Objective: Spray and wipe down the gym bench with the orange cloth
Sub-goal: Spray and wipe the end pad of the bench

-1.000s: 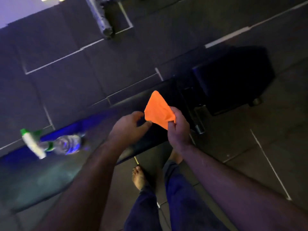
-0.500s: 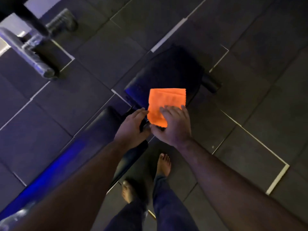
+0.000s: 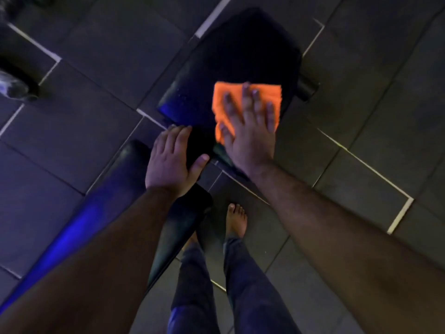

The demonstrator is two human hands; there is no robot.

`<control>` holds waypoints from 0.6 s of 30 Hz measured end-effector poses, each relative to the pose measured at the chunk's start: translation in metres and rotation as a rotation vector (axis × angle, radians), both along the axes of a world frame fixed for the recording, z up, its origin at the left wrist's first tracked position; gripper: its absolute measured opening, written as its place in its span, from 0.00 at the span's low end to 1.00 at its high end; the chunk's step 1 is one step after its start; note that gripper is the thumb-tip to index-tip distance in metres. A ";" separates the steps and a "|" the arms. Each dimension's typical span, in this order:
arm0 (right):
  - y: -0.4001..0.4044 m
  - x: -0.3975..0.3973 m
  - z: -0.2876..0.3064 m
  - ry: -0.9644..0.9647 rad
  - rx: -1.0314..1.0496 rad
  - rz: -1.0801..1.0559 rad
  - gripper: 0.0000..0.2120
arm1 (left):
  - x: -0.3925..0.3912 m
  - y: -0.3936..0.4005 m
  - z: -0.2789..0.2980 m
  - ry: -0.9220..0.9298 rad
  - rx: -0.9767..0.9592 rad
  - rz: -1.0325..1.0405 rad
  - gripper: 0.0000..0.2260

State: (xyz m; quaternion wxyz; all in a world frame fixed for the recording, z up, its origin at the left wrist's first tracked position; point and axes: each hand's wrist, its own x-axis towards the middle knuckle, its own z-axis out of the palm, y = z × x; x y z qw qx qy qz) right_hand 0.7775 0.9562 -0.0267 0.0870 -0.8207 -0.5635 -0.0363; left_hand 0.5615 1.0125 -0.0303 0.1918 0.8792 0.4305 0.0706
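Note:
The folded orange cloth (image 3: 267, 97) lies flat on the black seat pad of the gym bench (image 3: 231, 56). My right hand (image 3: 250, 131) presses down on the cloth with its fingers spread. My left hand (image 3: 171, 160) rests flat, holding nothing, on the near end of the long black back pad (image 3: 134, 162), which runs toward the lower left with a blue light reflection. Fine droplets show on the seat pad left of the cloth. The spray bottle is out of view.
Dark rubber floor tiles with pale seams surround the bench. A metal equipment foot (image 3: 14, 86) stands at the left edge. My bare feet (image 3: 237, 220) and dark trousers are below the bench's near side. A black bench roller (image 3: 307, 89) sticks out right of the seat.
The view swung from the back pad to the seat pad. My right hand laid the cloth flat on the seat. My left hand let go of it and settled on the back pad.

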 end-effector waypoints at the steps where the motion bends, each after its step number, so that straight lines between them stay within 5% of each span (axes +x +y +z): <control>1: 0.010 0.008 0.002 -0.016 0.022 -0.058 0.32 | -0.003 0.000 -0.001 -0.007 0.016 -0.031 0.35; 5: 0.009 0.003 0.002 0.014 0.027 -0.183 0.32 | -0.006 0.001 -0.003 0.049 0.060 -0.195 0.37; 10: -0.061 -0.066 -0.012 0.284 -0.041 -0.276 0.32 | -0.008 0.003 -0.006 0.055 0.061 -0.214 0.37; 18: 0.069 0.016 0.025 0.254 0.119 -0.723 0.28 | -0.009 0.005 -0.009 0.093 0.040 -0.243 0.41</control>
